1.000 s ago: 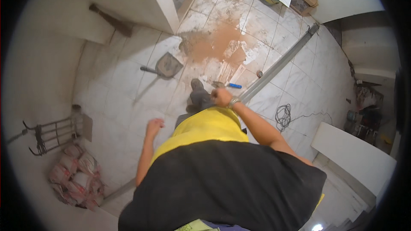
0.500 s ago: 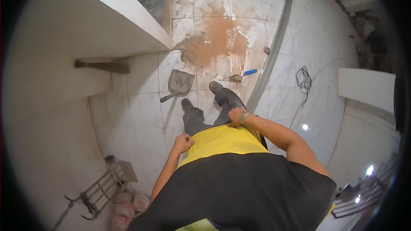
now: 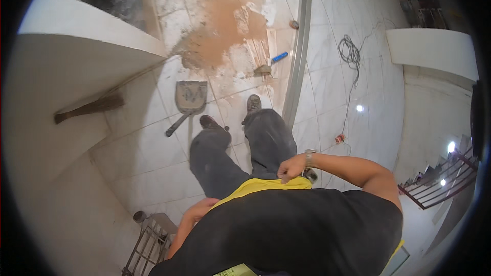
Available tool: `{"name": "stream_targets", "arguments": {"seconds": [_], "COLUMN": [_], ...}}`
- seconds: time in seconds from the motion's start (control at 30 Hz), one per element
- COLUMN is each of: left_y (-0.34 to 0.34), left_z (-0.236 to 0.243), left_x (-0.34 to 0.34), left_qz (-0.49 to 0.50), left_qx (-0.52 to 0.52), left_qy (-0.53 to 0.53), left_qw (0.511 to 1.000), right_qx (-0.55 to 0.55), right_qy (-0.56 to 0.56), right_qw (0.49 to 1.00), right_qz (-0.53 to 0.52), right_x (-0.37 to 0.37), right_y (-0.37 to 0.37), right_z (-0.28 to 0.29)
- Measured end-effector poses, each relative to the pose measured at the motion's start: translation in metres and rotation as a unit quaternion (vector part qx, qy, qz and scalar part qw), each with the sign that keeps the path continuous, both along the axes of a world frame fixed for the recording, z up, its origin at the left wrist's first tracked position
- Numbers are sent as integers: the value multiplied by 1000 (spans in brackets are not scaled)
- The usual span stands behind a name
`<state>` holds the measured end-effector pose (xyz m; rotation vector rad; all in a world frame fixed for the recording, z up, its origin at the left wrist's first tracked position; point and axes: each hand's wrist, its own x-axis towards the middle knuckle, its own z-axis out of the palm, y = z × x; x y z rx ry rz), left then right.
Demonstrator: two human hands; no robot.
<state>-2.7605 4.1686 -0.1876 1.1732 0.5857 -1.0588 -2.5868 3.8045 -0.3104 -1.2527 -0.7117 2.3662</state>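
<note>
My right hand [image 3: 290, 167], with a metal watch at the wrist, pinches the upper hem of the yellow cloth [image 3: 263, 184] at my waist. At the left end of that hem my left hand [image 3: 199, 209] grips the cloth, its fingertips partly hidden. A black top covers my front, and my dark trousers [image 3: 268, 138] and shoes point up the tiled floor [image 3: 138, 163]. Ahead of my left foot lies a grey dustpan [image 3: 190, 97] with a dark handle. Beyond my right foot lies a trowel with a blue handle [image 3: 279, 56], beside reddish-brown powder [image 3: 222, 30].
A long grey bar [image 3: 299, 51] runs along the floor at right, with a coiled cable [image 3: 349, 51] beyond it. A brush [image 3: 92, 107] lies by the left wall. A metal trolley [image 3: 146, 245] is at lower left, a railing [image 3: 434, 176] at right, a white ledge [image 3: 429, 51] above it.
My hands have come to the yellow cloth's hem and taken hold of it. The view has tilted and shifted, showing more of my legs; the pink bags at lower left have left view.
</note>
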Motion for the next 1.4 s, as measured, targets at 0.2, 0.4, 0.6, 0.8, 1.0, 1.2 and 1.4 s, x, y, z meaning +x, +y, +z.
{"name": "stream_targets", "arguments": {"seconds": [0.2, 0.4, 0.6, 0.8, 1.0, 1.2, 1.4], "left_y": [178, 379, 247, 238, 130, 83, 134], "left_z": [-410, -577, -691, -809, -789, -699, -704], "left_x": [-133, -110, -37, -186, -113, 8, 46], "left_qz": [333, 52, -30, -10, -2, 361, 377], "left_qx": [233, 550, 442, 269, 300, 380, 462], "left_qy": [100, -80, -144, -28, -91, -111, -257], "left_qw": [908, 830, 885, 963, 949, 844, 761], "right_qx": [270, 24, -133, 39, -84, -115, -54], "right_qy": [-250, -740, -737, -766, -672, -678, -778], "right_qw": [924, 671, 637, 634, 671, 622, 554], "right_qz": [-103, 32, 183, -101, -301, -374, -290], "right_x": [73, 332, 368, 367, 327, 327, 347], "right_y": [27, 3, -78, -119, -60, -40, -46], "right_z": [-234, -496, -615, -636, -630, -705, -715]}}
